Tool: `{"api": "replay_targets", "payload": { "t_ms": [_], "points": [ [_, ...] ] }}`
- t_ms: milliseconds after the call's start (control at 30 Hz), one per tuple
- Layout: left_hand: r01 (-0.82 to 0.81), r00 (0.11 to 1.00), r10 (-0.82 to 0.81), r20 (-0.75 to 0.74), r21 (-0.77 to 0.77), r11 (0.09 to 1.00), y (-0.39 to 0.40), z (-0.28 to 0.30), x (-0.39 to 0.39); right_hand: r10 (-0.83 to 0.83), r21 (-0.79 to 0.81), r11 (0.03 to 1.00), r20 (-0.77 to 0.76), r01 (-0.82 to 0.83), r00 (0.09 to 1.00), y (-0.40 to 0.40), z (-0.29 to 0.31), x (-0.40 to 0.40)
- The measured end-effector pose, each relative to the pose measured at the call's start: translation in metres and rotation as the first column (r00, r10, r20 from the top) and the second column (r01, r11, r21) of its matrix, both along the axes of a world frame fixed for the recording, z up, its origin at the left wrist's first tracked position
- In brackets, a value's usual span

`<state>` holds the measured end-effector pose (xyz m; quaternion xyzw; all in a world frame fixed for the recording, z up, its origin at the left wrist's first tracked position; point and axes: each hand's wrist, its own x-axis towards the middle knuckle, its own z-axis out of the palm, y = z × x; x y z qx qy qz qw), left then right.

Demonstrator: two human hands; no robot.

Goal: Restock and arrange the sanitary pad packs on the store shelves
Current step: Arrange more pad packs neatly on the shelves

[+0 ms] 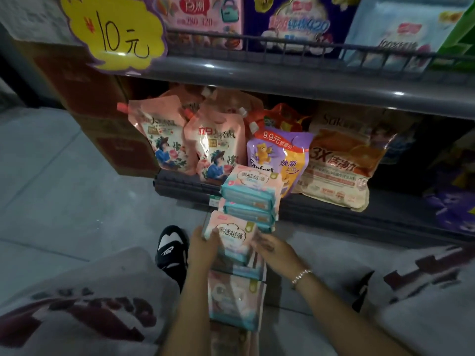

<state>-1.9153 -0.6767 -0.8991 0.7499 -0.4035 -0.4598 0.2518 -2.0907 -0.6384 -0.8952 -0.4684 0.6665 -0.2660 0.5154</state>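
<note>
Pink and teal plastic sanitary pad pack held between both hands above the grey floor, left hand curled around its left edge, right hand pinching its right edge, 2 matching packs stacked just beyond, before the low dark shelf

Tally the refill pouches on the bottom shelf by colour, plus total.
Pink pouches with floral print: 2
Purple pouch with bear: 1
Orange pouch behind the purple one: 1
Orange-and-cream bag marked 3X: 1
Total: 5
</note>
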Motion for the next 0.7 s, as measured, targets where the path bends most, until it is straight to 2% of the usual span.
{"api": "replay_targets", "payload": {
  "t_ms": [100,333,433,567,700],
  "points": [
    [-0.048,0.995,0.050,-0.088,0.024,0.999,0.001,-0.006,0.009,-0.013,0.043,0.999,0.054,0.011,0.998,-0.002,-0.004,0.006],
    [-0.014,0.980,0.022,-0.199,0.039,0.999,0.005,0.005,0.009,-0.195,0.147,0.977,0.310,0.156,0.930,0.000,-0.009,0.014],
    [0.038,0.982,-0.034,-0.187,0.015,0.999,0.007,0.012,0.011,-0.285,0.202,0.955,0.410,0.218,0.866,0.006,-0.010,0.013],
    [0.159,0.961,-0.157,-0.230,-0.009,0.987,0.008,0.023,0.008,-0.443,0.310,0.896,0.561,0.319,0.699,0.007,-0.008,0.007],
    [0.107,0.990,-0.107,-0.090,-0.013,0.994,0.012,0.006,0.012,-0.591,0.412,0.807,0.536,0.424,0.603,0.014,-0.012,-0.009]
  ]
}}
